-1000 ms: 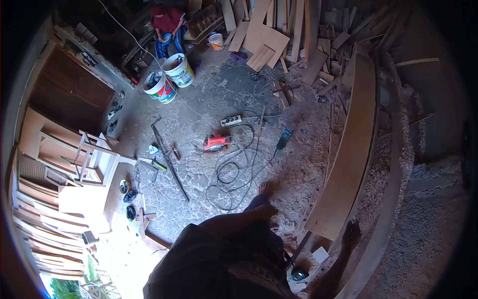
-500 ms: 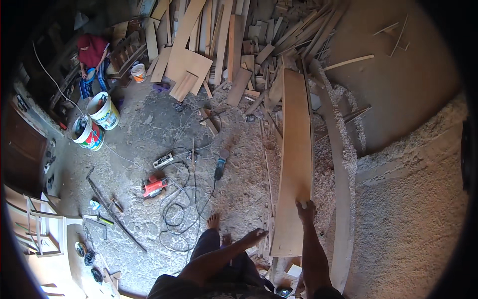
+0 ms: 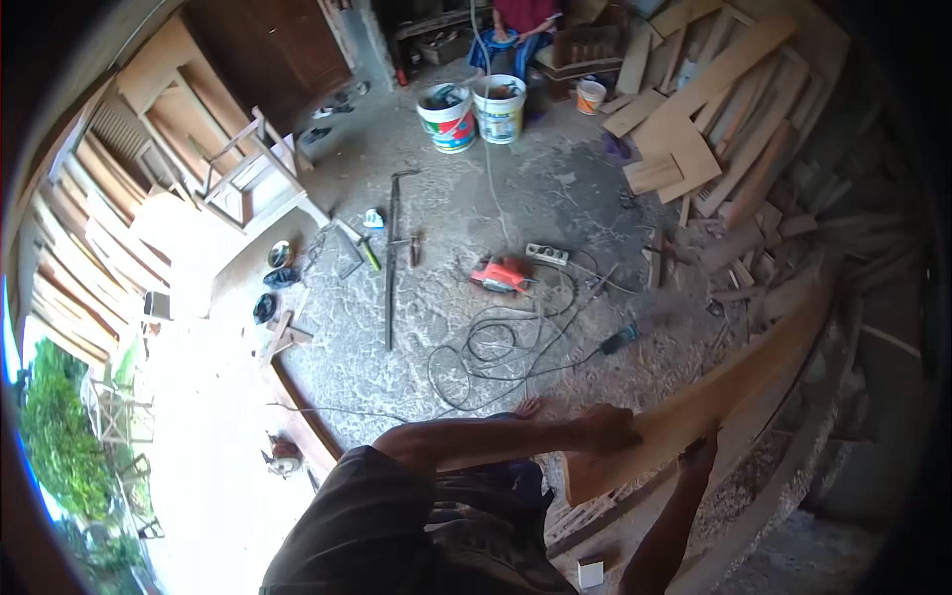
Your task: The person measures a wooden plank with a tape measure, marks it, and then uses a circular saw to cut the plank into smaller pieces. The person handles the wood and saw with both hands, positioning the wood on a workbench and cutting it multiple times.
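A long, wide wooden board (image 3: 684, 409) stretches from near my body toward the far right, its near end slightly tapered. My left hand (image 3: 605, 428) is closed on its left edge, close to the near end. On the opposite edge my right hand (image 3: 699, 454) grips the board, fingers curled at the rim. Some fingers of both hands are hidden or blurred. Left of the board, an angle grinder (image 3: 620, 339) and a red electric planer (image 3: 501, 275) lie on the floor among looped black cables.
A power strip (image 3: 547, 254) and a long bar clamp (image 3: 393, 258) lie on the floor. Two buckets (image 3: 499, 111) of tools stand at the back, near a seated person (image 3: 524, 25). Wood offcuts (image 3: 684, 149) are heaped at the far right. A wooden chair frame (image 3: 248, 174) stands left.
My view has swung left, bringing the bright doorway side into sight. My left hand, earlier off the board, has come onto its left edge. My right hand remains at the board.
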`<state>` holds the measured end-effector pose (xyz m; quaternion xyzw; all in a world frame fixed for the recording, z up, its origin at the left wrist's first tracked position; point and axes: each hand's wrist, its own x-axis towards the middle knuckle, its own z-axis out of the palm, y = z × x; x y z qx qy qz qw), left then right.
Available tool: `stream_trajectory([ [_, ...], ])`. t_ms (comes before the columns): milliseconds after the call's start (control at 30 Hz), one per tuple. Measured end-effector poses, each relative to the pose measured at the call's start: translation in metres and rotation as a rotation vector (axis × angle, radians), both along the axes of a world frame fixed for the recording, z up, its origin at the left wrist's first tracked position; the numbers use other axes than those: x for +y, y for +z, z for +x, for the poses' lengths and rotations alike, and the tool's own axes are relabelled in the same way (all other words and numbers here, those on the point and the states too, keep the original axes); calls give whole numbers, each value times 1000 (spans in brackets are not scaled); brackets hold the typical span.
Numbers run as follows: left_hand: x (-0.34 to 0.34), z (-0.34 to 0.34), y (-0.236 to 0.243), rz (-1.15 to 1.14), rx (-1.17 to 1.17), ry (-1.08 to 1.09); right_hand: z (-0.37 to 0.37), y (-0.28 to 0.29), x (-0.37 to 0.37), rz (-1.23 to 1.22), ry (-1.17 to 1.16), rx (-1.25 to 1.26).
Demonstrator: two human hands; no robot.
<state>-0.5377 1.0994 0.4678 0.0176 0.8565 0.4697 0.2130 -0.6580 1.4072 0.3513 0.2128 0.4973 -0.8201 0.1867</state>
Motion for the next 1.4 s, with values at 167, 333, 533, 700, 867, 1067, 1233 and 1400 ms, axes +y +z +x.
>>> stream_trajectory([
  [167,-80,61,51,-161,64,-21,23,10,-116,-341,33,84],
  [333,-144,148,88,-234,33,-71,47,34,-168,-231,94,197],
  [533,-228,262,32,-197,267,136,40,93,-235,-98,153,427],
  [700,-269,360,14,-311,545,406,62,140,-310,-45,227,582],
  [867,-259,417,-35,-326,445,907,103,170,-393,-56,361,666],
  [1067,-251,493,-78,-59,210,1569,137,205,-490,-95,620,733],
  [1233,-218,603,-162,72,42,2088,199,184,-587,-115,1060,683],
  [1400,-175,674,-210,849,122,2751,353,174,-669,57,1385,945],
])
